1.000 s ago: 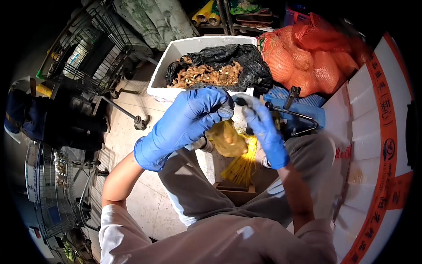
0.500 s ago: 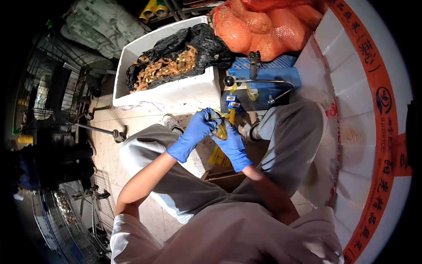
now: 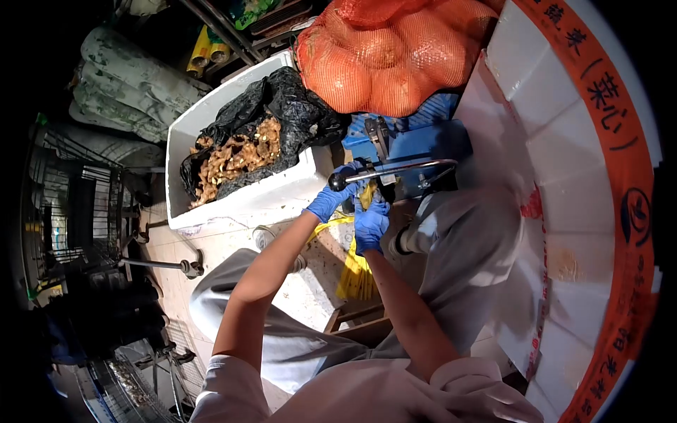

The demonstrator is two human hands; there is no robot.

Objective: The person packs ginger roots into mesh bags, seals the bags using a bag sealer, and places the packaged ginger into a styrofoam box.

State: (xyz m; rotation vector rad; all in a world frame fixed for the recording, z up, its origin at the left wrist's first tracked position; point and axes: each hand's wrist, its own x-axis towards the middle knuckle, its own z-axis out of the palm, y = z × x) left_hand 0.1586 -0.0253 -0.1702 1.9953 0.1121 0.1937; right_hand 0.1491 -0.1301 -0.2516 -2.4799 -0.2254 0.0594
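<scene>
In blue gloves, both my hands are at the lever press on the blue base [image 3: 441, 144], under its metal lever [image 3: 405, 169]. My right hand [image 3: 371, 224] is closed around a small yellow mesh bag [image 3: 367, 195]; its contents are too small to make out. My left hand [image 3: 330, 201] is closed on the bag's upper end, its fingers partly hidden behind the black ball knob [image 3: 338, 182]. Below my hands, a bundle of yellow netting [image 3: 356, 278] hangs over a wooden box [image 3: 360, 328] between my legs.
A white foam box [image 3: 240, 201] with ginger [image 3: 240, 155] on a black plastic bag [image 3: 310, 120] stands at left. Orange mesh sacks [image 3: 395, 56] lie behind the press. A large white foam box [image 3: 578, 233] borders the right. Wire racks [image 3: 92, 204] stand at far left.
Both hands have moved forward with the mesh bag, from in front of the press to beneath its lever. The view has shifted, and more yellow netting shows below.
</scene>
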